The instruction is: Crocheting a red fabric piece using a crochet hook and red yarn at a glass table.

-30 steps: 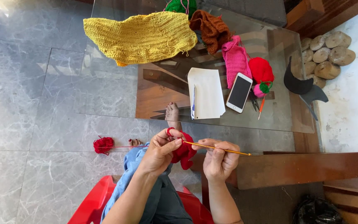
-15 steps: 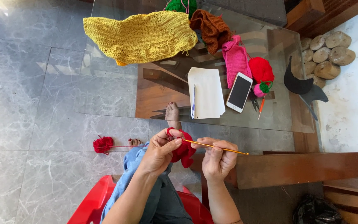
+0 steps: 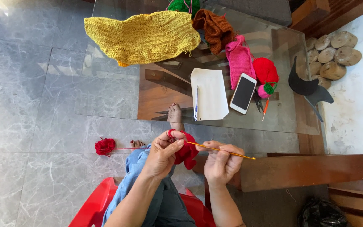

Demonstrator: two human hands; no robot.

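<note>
Just below the near edge of the glass tabletop [image 3: 106,105], the person's two hands meet over a small red crochet piece [image 3: 186,152]. The left hand [image 3: 163,154] is curled around that piece, thumb and fingers pinching its upper edge, while the right hand [image 3: 221,162] is closed in a pinch on a slim orange crochet hook [image 3: 227,152] whose tip reaches into the red work. A red strand runs from the piece to a small red yarn ball [image 3: 105,146] lying on the grey floor, left of the tabletop's near edge and well apart from the hands. On the tabletop, a white sheet of paper [image 3: 209,93] with a blue pen [image 3: 196,103] on it lies near the middle, and a white smartphone [image 3: 243,93] sits just beside the paper. Farther back on the tabletop lie a wide yellow crochet panel [image 3: 143,37], a brown knit piece [image 3: 215,27], a pink knit piece [image 3: 239,59] and a red knit ball [image 3: 265,70]. A bare foot [image 3: 174,115] shows under the glass, near the paper. The person sits on a red chair [image 3: 93,208].
</note>
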